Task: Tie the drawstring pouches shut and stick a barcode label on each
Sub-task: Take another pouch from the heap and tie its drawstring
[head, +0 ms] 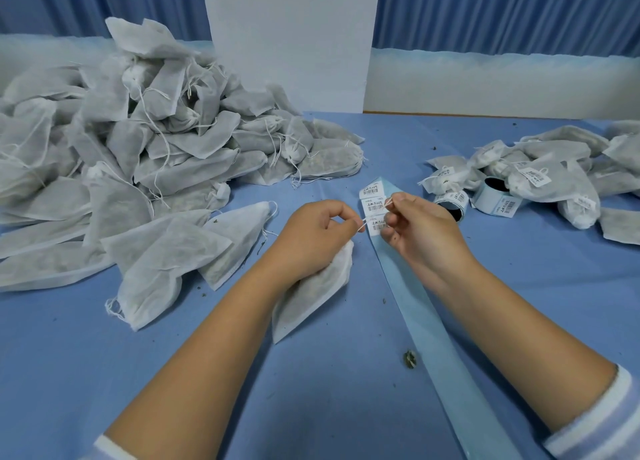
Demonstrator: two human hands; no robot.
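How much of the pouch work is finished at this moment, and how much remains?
Done: a small heap of labelled pouches lies at the right. In hand: left hand and right hand pinch the drawstring of one pouch, no label on it yet. Left: the big pile at the left, most of the job; barcode labels wait on the strip.

I see my left hand point(315, 238) and right hand point(419, 231) close together at centre, each pinching the string point(388, 202) between thumb and forefinger, other fingers curled. Left forearm point(207, 348) and right forearm point(512, 324) are bare, angling inward.
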